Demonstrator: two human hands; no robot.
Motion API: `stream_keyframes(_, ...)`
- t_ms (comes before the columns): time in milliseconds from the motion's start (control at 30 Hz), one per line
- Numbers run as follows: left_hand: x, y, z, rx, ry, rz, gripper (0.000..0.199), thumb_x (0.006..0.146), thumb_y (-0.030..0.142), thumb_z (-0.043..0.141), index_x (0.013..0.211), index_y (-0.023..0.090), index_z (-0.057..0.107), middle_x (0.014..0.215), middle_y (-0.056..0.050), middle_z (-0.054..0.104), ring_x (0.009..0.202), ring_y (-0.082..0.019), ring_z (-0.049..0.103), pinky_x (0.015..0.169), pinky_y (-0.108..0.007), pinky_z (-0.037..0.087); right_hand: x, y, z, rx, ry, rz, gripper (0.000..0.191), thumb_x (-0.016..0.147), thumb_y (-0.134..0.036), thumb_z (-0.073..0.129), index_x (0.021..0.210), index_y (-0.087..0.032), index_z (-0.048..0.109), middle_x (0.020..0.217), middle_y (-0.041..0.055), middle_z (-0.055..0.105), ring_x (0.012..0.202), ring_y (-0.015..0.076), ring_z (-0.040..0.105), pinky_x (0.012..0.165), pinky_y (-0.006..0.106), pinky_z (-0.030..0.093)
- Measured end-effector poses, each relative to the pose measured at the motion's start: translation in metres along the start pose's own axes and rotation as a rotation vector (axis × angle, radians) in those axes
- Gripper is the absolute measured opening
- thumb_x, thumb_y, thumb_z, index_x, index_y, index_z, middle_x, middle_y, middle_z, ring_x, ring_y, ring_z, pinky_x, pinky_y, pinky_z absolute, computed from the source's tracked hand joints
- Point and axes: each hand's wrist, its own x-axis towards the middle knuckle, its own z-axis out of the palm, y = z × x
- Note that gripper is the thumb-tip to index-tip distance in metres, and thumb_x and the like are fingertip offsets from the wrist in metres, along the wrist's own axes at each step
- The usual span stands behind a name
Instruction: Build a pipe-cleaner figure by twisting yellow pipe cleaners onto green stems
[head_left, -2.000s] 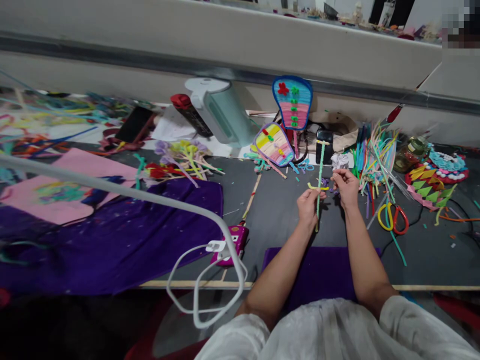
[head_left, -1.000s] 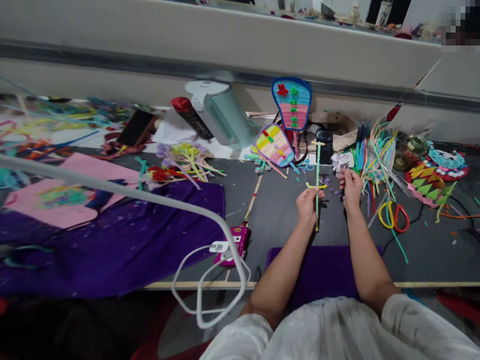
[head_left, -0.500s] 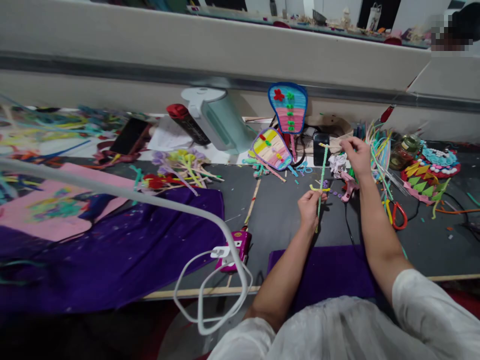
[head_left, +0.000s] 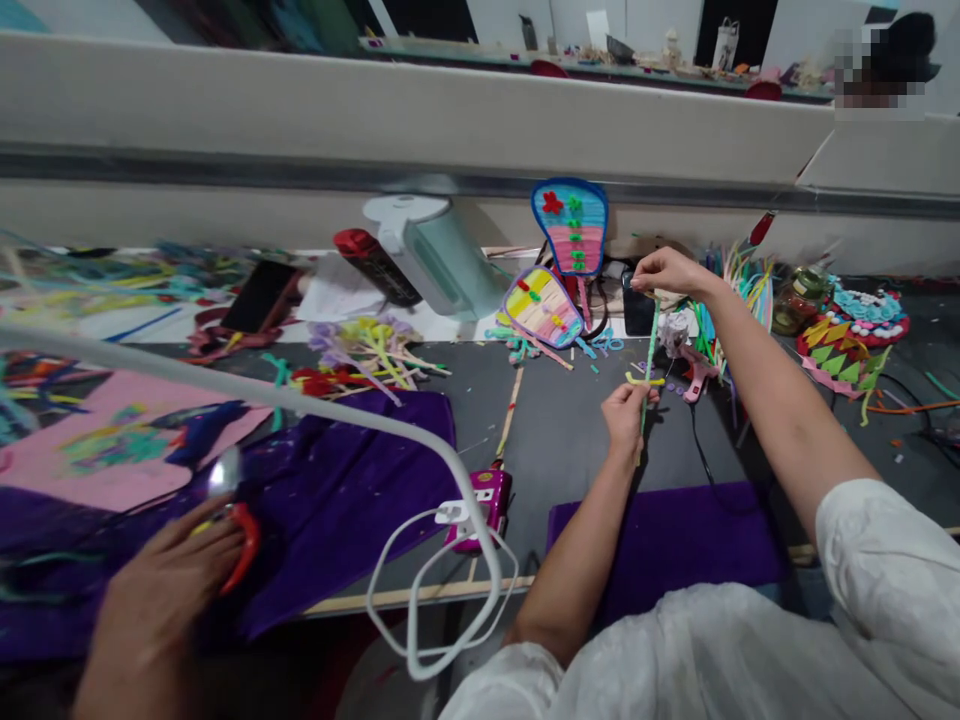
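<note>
My left hand (head_left: 626, 412) is closed around the lower part of a thin green pipe-cleaner stem (head_left: 653, 340), which stands roughly upright over the dark table. A short yellow strip (head_left: 646, 381) crosses the stem just above my left fingers. My right hand (head_left: 667, 272) is pinched at the stem's top end, its fingers covering the tip. Behind and below my right hand are a black phone-like object (head_left: 639, 312) and a pink glue gun (head_left: 697, 378). Two colourful fan shapes, one blue and pink (head_left: 581, 235), one yellow and pink (head_left: 541, 308), are left of my hands.
At the lower left, another person's hand (head_left: 165, 580) holds red-handled scissors (head_left: 244, 550) over purple cloth (head_left: 360, 460). A white cable loops around a magenta power strip (head_left: 495, 505). A kettle (head_left: 450, 260) and a glass jar (head_left: 801, 300) stand at the back.
My right hand has moved left over the top of the stem. Another person's hand with scissors has come in at the lower left. The red-handled scissors on the right are no longer visible. The view has shifted slightly.
</note>
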Motion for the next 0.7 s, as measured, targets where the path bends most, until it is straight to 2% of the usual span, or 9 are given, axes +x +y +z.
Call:
stream_keyframes(133, 0.0001, -0.0003, -0.0003, 0.026, -0.006, 0.028, 0.018, 0.064, 0.028, 0.074, 0.059, 0.014, 0.064, 0.057, -0.001, 0.066, 0.053, -0.010, 0.061, 0.060, -0.022, 0.049, 0.0030, -0.0032, -0.0017, 0.045, -0.065, 0.048, 0.015, 0.061, -0.025, 0.077, 0.057, -0.013, 0.068, 0.045, -0.0043, 0.058, 0.043, 0.0046, 0.040, 0.044, 0.018, 0.027)
stream_keyframes(300, -0.0014, 0.0004, 0.0001, 0.033, -0.022, 0.038, 0.016, 0.065, 0.027, 0.074, 0.061, 0.014, 0.066, 0.057, -0.001, 0.066, 0.054, -0.011, 0.062, 0.060, -0.023, 0.050, -0.0007, -0.0092, 0.0016, 0.182, -0.085, 0.116, 0.013, 0.057, -0.018, 0.080, 0.063, -0.012, 0.071, 0.046, -0.0037, 0.060, 0.042, 0.0053, 0.042, 0.042, 0.018, 0.026)
stream_keyframes(400, -0.0021, 0.0006, 0.0005, 0.036, -0.023, 0.060, 0.016, 0.065, 0.026, 0.074, 0.058, 0.015, 0.065, 0.056, -0.001, 0.065, 0.054, -0.011, 0.062, 0.060, -0.022, 0.050, -0.0016, -0.0089, 0.0004, 0.225, -0.148, 0.113, 0.011, 0.061, -0.020, 0.079, 0.066, -0.014, 0.071, 0.045, -0.0049, 0.058, 0.043, 0.0051, 0.041, 0.043, 0.018, 0.026)
stream_keyframes(533, -0.0031, 0.0009, 0.0013, 0.059, -0.030, 0.112, 0.017, 0.067, 0.026, 0.073, 0.056, 0.016, 0.064, 0.055, 0.000, 0.064, 0.055, -0.012, 0.062, 0.060, -0.023, 0.050, -0.0002, -0.0065, -0.0035, 0.244, -0.202, 0.131, 0.017, 0.063, -0.022, 0.079, 0.072, -0.009, 0.072, 0.046, -0.0015, 0.058, 0.043, 0.0059, 0.039, 0.044, 0.020, 0.026)
stream_keyframes(600, -0.0038, 0.0011, 0.0017, 0.072, -0.033, 0.130, 0.017, 0.067, 0.026, 0.073, 0.056, 0.016, 0.065, 0.055, 0.000, 0.064, 0.055, -0.012, 0.062, 0.060, -0.024, 0.050, 0.0009, -0.0057, -0.0033, 0.237, -0.165, 0.152, 0.021, 0.061, -0.022, 0.081, 0.072, -0.008, 0.072, 0.047, -0.0003, 0.058, 0.044, 0.0068, 0.041, 0.045, 0.021, 0.028)
stream_keyframes(700, -0.0038, 0.0016, 0.0013, 0.075, -0.023, 0.117, 0.017, 0.067, 0.027, 0.073, 0.057, 0.015, 0.065, 0.056, -0.001, 0.064, 0.055, -0.012, 0.062, 0.062, -0.024, 0.050, 0.0027, -0.0050, -0.0012, 0.170, 0.006, 0.182, 0.019, 0.058, -0.020, 0.083, 0.068, -0.010, 0.070, 0.047, -0.0012, 0.059, 0.045, 0.0080, 0.046, 0.045, 0.021, 0.032)
